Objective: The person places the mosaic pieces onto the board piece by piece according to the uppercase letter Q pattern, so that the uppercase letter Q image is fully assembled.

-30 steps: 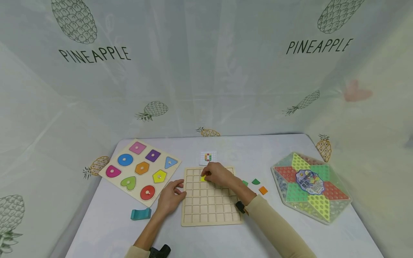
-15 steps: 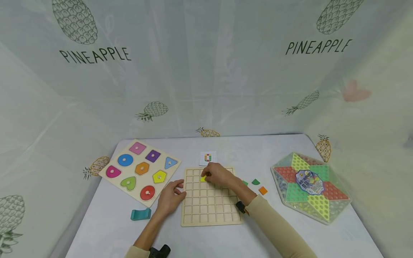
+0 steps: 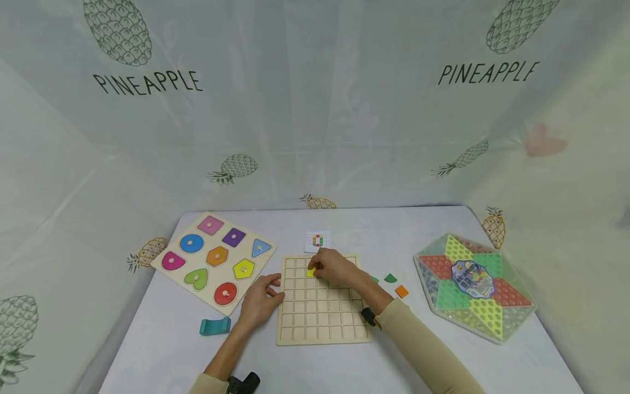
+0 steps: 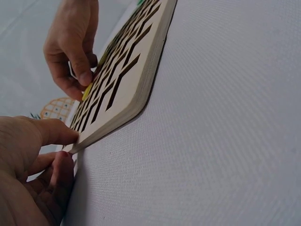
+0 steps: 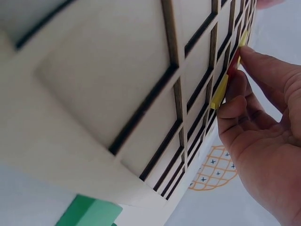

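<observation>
A wooden grid board lies flat at the middle of the table. My right hand reaches over its upper part, and its fingertips pinch a small red tile, mostly hidden in the head view. A yellow tile sits on one side of the red one in the right wrist view, and a second yellow tile on the other. At the board's left edge is my left hand; in the left wrist view, its fingertips touch the rim, fingers loosely bent.
A pattern card lies behind the board. Green tiles and an orange tile are to its right, then a hexagonal game box. On the left are a knobbed shape puzzle and a teal block.
</observation>
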### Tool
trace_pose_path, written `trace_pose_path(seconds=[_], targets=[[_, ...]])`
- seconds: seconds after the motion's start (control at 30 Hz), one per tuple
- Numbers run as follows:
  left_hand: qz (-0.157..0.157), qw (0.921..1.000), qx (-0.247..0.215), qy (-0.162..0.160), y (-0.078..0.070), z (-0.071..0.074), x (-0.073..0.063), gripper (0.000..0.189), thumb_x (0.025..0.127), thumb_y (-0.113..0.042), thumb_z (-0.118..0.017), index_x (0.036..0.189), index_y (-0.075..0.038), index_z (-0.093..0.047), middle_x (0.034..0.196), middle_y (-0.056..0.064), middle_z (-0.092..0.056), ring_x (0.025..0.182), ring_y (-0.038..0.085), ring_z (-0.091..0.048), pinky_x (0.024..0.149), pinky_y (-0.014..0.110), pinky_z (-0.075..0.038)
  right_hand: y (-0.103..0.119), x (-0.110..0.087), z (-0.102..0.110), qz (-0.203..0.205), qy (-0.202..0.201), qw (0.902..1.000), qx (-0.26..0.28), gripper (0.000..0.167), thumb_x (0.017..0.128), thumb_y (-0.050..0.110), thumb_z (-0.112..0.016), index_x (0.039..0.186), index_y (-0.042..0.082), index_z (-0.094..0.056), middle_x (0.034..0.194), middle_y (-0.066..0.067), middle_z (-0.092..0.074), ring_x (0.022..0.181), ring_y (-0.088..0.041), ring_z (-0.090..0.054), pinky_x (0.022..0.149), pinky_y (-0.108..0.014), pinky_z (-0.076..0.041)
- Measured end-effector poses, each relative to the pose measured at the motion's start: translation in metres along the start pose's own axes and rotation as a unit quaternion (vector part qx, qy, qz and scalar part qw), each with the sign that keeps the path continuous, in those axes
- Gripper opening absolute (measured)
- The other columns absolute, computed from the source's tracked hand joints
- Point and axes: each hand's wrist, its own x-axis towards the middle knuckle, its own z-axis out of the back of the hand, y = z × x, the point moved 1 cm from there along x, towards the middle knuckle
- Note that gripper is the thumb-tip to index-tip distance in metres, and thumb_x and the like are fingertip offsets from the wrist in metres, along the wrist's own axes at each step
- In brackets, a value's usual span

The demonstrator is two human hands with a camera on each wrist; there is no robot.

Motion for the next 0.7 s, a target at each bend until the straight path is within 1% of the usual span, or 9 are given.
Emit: trace_pose_path(seconds=[0.17, 0.33, 0.43, 0.53, 0.7], targets=[[0.001, 1.0, 0.002, 0.002, 0.001, 0.0, 0.0, 0.049, 0.084, -0.016, -0.079, 0.131, -0.009, -0.066, 0.101, -0.004, -0.062, 0.08, 0.009, -0.058, 0.065, 0.026, -0.044, 0.001, -0.002, 0.002, -0.003, -0.002, 0.9999, 0.01, 0.017, 0.094, 0.012, -0.07, 0.11, 0.01, -0.075, 0.098, 0.001, -0.064, 0.085, -0.01, -0.057, 0.076, -0.027, -0.05], [0.0, 1.0, -0.001, 0.004, 0.001, 0.001, 0.0, 0.048, 0.085, -0.016, -0.079, 0.131, -0.01, -0.066, 0.101, -0.004, -0.062, 0.08, 0.009, -0.058, 0.066, 0.027, -0.044, -0.001, -0.011, 0.013, -0.015, -0.019, 0.9992, 0.032, 0.017, 0.095, 0.013, -0.069, 0.111, 0.012, -0.075, 0.1, 0.002, -0.065, 0.089, -0.011, -0.057, 0.077, -0.029, -0.049], [-0.001, 1.0, -0.001, 0.005, 0.001, 0.001, 0.0, 0.048, 0.085, -0.016, -0.079, 0.131, -0.01, -0.066, 0.101, -0.004, -0.063, 0.08, 0.009, -0.058, 0.066, 0.027, -0.044, -0.005, -0.021, 0.024, -0.027, -0.032, 0.998, 0.047, 0.017, 0.095, 0.014, -0.069, 0.111, 0.013, -0.075, 0.099, 0.004, -0.064, 0.089, -0.011, -0.057, 0.076, -0.03, -0.049], [0.0, 1.0, 0.001, 0.004, 0.001, 0.001, 0.0, 0.048, 0.084, -0.017, -0.079, 0.131, -0.011, -0.066, 0.101, -0.004, -0.063, 0.08, 0.009, -0.058, 0.066, 0.027, -0.044, -0.012, -0.035, 0.037, -0.046, -0.043, 0.9961, 0.061, 0.018, 0.095, 0.015, -0.068, 0.112, 0.012, -0.075, 0.097, 0.005, -0.063, 0.088, -0.012, -0.057, 0.075, -0.031, -0.049], [0.002, 1.0, 0.004, 0.006, 0.001, 0.001, 0.0, 0.049, 0.085, -0.017, -0.079, 0.131, -0.011, -0.066, 0.101, -0.004, -0.063, 0.08, 0.01, -0.058, 0.066, 0.027, -0.044, -0.03, -0.062, 0.053, -0.073, -0.06, 0.994, 0.055, 0.021, 0.095, 0.017, -0.069, 0.114, 0.01, -0.074, 0.096, 0.005, -0.063, 0.085, -0.013, -0.056, 0.072, -0.03, -0.048]])
